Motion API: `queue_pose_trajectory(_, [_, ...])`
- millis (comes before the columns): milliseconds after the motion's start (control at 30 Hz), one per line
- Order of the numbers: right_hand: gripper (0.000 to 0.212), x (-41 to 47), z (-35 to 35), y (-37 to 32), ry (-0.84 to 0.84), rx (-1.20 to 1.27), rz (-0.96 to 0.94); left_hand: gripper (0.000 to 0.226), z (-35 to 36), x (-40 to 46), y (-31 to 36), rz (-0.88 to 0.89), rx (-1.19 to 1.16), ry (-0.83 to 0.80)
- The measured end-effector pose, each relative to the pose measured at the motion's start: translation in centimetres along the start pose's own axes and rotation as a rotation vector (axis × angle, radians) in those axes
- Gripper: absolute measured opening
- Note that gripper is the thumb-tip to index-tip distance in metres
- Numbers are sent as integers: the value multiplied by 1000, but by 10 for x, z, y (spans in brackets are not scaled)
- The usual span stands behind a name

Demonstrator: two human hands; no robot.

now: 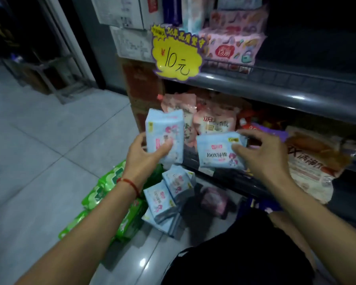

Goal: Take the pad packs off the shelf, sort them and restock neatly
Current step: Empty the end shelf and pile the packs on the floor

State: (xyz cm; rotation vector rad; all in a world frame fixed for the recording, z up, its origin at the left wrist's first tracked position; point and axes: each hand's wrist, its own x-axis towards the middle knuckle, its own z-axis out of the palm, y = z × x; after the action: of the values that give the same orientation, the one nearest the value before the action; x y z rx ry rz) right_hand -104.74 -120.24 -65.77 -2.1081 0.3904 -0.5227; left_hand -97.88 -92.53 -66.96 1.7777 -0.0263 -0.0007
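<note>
Left hand (146, 150): a light blue pad pack (165, 135) is gripped upright, the thumb laid across its front and the fingers curled behind its left edge. A red string bracelet (130, 185) is worn on the wrist.

Right hand (261, 154): a second light blue pack (218, 150) is pinched at its right end, thumb on the front and fingers over the top edge. This pack is held lying lengthwise, at the front lip of the lower shelf (224, 175), just beside the upright one.

Floor, below the hands: a loose pile of blue packs (169, 199) of the same kind is seen on the grey tiles (39, 145), the packs tilted and overlapping. Touching this pile on its left, a heap of green packs (111, 202) is partly covered by the left forearm. A dark pack with pink print (214, 200) lies under the shelf lip, blurred.

Lower shelf, behind the held packs: pink and white packs (214, 120) are stood close together; a purple pack (271, 131) and a large orange and white pack (312, 159) are placed to their right, the last overhanging the shelf edge.

Upper shelf (275, 85): pink patterned packs (234, 46) are stacked two high. A yellow price sign (178, 54) marked 10 is fixed at the shelf's left end, with white boxes (123, 23) beside it.

Bottom of the view: dark clothing (245, 254) of the person is shown.
</note>
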Motion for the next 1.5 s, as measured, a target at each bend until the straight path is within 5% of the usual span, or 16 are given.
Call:
queue_pose_trajectory(200, [34, -27, 65, 28, -234, 0, 183, 26, -56, -60, -93, -533, -80, 40])
queue_pose_trajectory(367, [38, -36, 90, 57, -231, 167, 405, 44, -65, -60, -133, -637, 2, 29])
queue_pose_trajectory(533, [41, -46, 96, 65, -258, 261, 546, 38, -66, -75, -151, -715, -116, 44])
queue_pose_trajectory(733, [31, -60, 106, 54, -373, 280, 627, 36, -72, -140, -205, -1037, -305, 87])
queue_pose_trajectory(900, [27, -71, 113, 41, -491, 212, 623, 102, -66, -156, -276, -1226, -424, 95])
queue_pose_trajectory(1000, [25, -79, 116, 37, -583, 145, 599, 47, -50, -143, -292, -1202, -445, 168])
queue_pose_trajectory(1033, [26, -83, 118, 37, -609, 122, 601, 44, -45, -139, -302, -1196, -451, 186])
queue_pose_trajectory(1167, [23, -107, 134, 38, -724, 75, 637, 98, -36, -149, -409, -1206, -517, 125])
queue_pose_trajectory(1367, [28, -140, 179, 49, -855, -125, 572, 30, -56, -164, -304, -1206, -432, 301])
queue_pose_trajectory(1433, [35, -146, 191, 50, -880, -126, 589, 32, -62, -175, -266, -1157, -501, 397])
queue_pose_trajectory(1500, [47, -152, 200, 53, -909, -106, 611, 41, -61, -181, -228, -1093, -688, 328])
